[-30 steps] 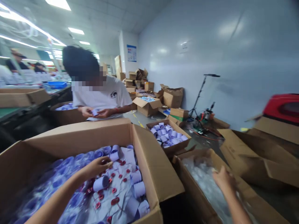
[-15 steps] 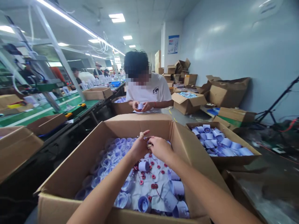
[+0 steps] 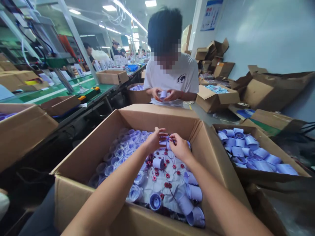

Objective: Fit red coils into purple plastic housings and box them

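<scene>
Over the far part of a large cardboard box [image 3: 157, 114], my left hand [image 3: 155, 140] has its fingers spread, near pale purple plastic cups [image 3: 162, 144]. To its right, my right hand [image 3: 180, 147] is closed in a pinch; a hint of red shows at the fingertips, too small to make out. Below both hands, a single purple cup [image 3: 157, 163] lies on its side on white sheeting [image 3: 157, 185]. Small red round parts with thin wires [image 3: 167, 175] are scattered around it. Many clear-looking cups [image 3: 119, 153] fill the box's left side.
Across the box, a person in a white shirt [image 3: 172, 78] holds a purple cup in both hands. A carton of purple cups [image 3: 256, 150] stands at the right. Along the left runs a green conveyor line [image 3: 83, 82], with an open carton [image 3: 24, 131] before it.
My hands, close together before, are now apart, the right one further right and pinched. The camera view has shifted left and down.
</scene>
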Tool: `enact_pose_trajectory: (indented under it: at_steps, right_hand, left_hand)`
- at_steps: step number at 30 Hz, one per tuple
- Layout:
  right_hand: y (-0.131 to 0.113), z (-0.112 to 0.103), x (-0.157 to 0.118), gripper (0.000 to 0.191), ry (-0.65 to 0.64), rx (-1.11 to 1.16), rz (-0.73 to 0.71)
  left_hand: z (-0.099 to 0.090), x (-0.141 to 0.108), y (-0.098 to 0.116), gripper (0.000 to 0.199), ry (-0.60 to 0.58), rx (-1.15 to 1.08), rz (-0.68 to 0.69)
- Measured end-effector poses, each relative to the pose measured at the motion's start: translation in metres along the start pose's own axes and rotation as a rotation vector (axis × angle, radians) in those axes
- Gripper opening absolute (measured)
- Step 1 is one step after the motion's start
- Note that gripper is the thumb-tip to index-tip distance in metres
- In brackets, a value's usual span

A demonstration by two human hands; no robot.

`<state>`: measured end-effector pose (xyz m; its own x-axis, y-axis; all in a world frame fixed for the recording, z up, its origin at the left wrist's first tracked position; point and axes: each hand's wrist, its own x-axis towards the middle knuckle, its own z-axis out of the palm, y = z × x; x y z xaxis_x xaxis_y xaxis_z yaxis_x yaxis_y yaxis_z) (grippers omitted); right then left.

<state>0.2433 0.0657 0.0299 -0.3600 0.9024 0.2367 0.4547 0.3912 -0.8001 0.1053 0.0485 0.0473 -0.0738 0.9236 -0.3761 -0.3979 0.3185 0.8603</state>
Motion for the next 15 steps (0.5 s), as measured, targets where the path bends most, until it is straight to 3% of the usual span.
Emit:
enact_pose_trajectory:
  at_steps: [2,4,7,10,12,15]
  right_hand:
    - [0.002,0.0,0.001,0.015,0.002,0.09,0.007]
    - [0.006,-0.001,0.003,0.014,0.003,0.132,0.042]
    - [0.015,-0.007,0.007,0.016,0.039,0.138,0.099]
    - [0.022,-0.013,0.009,0.019,0.005,0.163,0.105]
    - [0.024,-0.016,0.007,0.02,-0.045,0.169,0.091]
    - [0.021,-0.017,0.002,0.021,-0.109,0.15,0.071]
  left_hand:
    - [-0.013,0.005,-0.001,0.042,-0.075,0.04,0.015]
    - [-0.026,0.011,-0.009,0.048,-0.126,0.214,0.02]
    - [-0.036,0.015,-0.035,0.065,-0.128,0.77,0.045]
    - [-0.033,0.011,-0.073,0.059,-0.164,1.226,0.051]
    - [-0.027,0.005,-0.095,0.048,-0.177,1.282,0.031]
    - [-0.022,-0.002,-0.112,0.036,-0.12,1.136,0.016]
